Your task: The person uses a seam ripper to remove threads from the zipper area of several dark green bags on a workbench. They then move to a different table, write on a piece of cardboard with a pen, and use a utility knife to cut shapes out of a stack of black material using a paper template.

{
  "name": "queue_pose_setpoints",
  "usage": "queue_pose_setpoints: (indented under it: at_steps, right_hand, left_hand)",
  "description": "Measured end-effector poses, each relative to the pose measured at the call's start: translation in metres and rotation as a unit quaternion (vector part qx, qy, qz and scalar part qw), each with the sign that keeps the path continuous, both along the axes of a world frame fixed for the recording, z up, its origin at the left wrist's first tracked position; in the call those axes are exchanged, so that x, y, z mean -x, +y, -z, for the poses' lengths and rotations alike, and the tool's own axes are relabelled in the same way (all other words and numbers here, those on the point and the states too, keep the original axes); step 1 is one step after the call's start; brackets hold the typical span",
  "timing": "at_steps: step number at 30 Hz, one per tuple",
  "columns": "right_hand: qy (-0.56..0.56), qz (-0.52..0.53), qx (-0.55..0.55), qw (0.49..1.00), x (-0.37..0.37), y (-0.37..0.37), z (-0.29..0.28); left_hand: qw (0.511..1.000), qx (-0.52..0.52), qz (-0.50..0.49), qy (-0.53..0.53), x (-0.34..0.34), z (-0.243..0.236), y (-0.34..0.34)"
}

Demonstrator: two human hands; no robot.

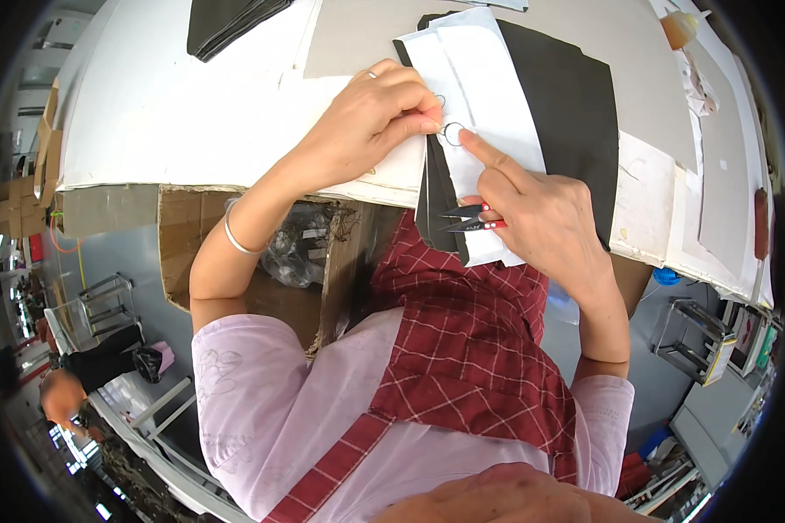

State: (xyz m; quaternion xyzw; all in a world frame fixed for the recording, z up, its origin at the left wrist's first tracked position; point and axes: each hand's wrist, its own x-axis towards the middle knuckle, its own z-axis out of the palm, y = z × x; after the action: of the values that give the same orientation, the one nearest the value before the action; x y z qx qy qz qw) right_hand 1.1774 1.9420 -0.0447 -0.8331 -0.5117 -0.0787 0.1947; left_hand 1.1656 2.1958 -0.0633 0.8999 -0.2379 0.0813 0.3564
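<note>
A pale white strip of material (484,78) lies over dark fabric pieces (576,113) at the table's front edge. Small dark rings or circles show on the strip between my hands; whether they are drawn or loose cannot be made out. My left hand (371,122) is closed in a pinch at the strip's left edge, beside the lower circle. What is between its fingertips is too small to name. My right hand (541,213) rests on the strip, index finger stretched to that circle. Its other fingers are curled round thread snips (475,218) with dark blades and red handles, blades pointing left.
A stack of black fabric (231,22) sits on the white table (192,113) at the far left. An amber-tipped bottle (680,29) stands far right. Under the table is an open cardboard box (179,244) with clear plastic inside. A stool (698,336) stands at right; another person is at left.
</note>
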Motion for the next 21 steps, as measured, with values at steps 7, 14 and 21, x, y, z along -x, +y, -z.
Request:
queue_pose_setpoints:
  at_steps: [7,14,21]
  right_hand:
    - [0.014,0.015,0.003,1.0,0.0,0.0,0.003]
    - [0.015,0.02,-0.002,1.0,0.0,0.0,0.004]
    - [0.029,0.016,-0.024,0.999,-0.002,-0.001,0.006]
  left_hand:
    - [0.99,-0.058,-0.078,-0.099,0.008,-0.016,-0.015]
    - [0.978,-0.195,-0.044,-0.056,-0.004,-0.024,-0.021]
    - [0.985,0.067,-0.051,0.152,-0.01,-0.014,-0.007]
